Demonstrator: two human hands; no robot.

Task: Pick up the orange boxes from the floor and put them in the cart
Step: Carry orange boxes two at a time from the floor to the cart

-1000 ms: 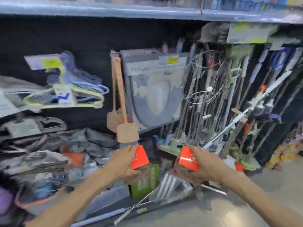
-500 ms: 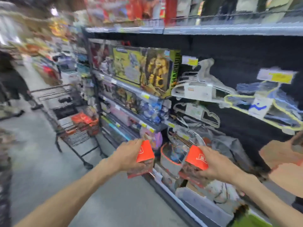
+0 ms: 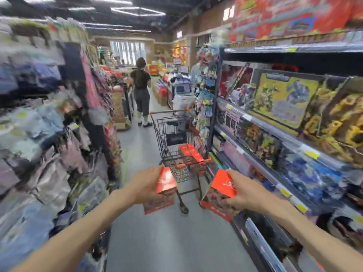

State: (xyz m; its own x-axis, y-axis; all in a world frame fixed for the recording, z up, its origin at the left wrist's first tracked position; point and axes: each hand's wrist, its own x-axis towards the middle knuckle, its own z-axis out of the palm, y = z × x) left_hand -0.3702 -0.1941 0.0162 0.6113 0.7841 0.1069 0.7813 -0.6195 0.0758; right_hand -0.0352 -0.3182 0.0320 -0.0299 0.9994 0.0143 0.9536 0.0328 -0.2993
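In the head view, the only view here, the person stands in a shop aisle with both arms stretched forward, and each of the hands carries one orange box. The left hand (image 3: 146, 184) grips the left orange box (image 3: 162, 190) from its left side, with the fingers curled round the top and side. The right hand (image 3: 244, 190) grips the right orange box (image 3: 221, 191) from its right side, in the same manner. The two hands are apart, each one clamped on its own box, and both boxes are in the air above the floor (image 3: 167, 242), not yet inside anything. The cart (image 3: 177, 138) stands further down the aisle, close beside the toy shelf (image 3: 275, 132) on the right, and it is well apart from the hands. Some orange boxes in the cart (image 3: 189, 154) already lie in its basket, so I judge that part of the work is finished. What remains is to walk to the cart and put these two boxes in. No more boxes show on the floor here, but much of it is out of sight. A shopper (image 3: 141, 95) stands far behind the cart.
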